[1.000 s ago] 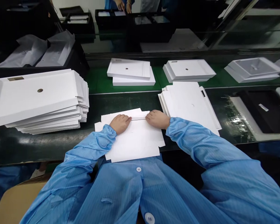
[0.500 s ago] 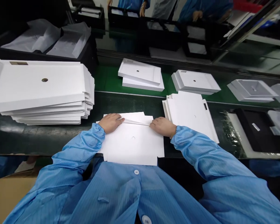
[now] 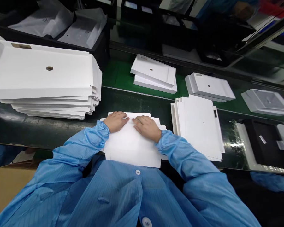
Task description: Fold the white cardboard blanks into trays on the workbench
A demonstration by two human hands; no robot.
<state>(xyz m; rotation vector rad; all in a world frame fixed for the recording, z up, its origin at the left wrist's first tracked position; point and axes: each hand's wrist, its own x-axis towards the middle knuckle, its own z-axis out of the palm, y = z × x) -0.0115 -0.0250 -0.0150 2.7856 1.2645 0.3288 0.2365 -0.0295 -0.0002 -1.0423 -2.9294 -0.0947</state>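
Note:
A flat white cardboard blank (image 3: 132,148) with notched corners lies in front of me at the table's near edge, with more card showing beneath it. My left hand (image 3: 115,122) rests on the far left part of the blank, its fingers lying over the card and the thumb pointing inward. Close beside it, my right hand (image 3: 146,127) lies on the far part of the blank, fingers stretched and slightly spread. The two thumbs are a short gap apart near a crease line. Neither hand appears to grip anything.
On the left stands a tall stack of white box trays (image 3: 42,75). A pile of flat blanks (image 3: 198,126) lies at right. White boxes (image 3: 153,72) stand on the green strip behind. A black tray (image 3: 267,142) lies far right; wrapped items (image 3: 85,28) sit back left.
My right hand has moved left from the blank's right side toward its middle. The flap that stood slightly raised between my hands now lies flat. The camera view has shifted.

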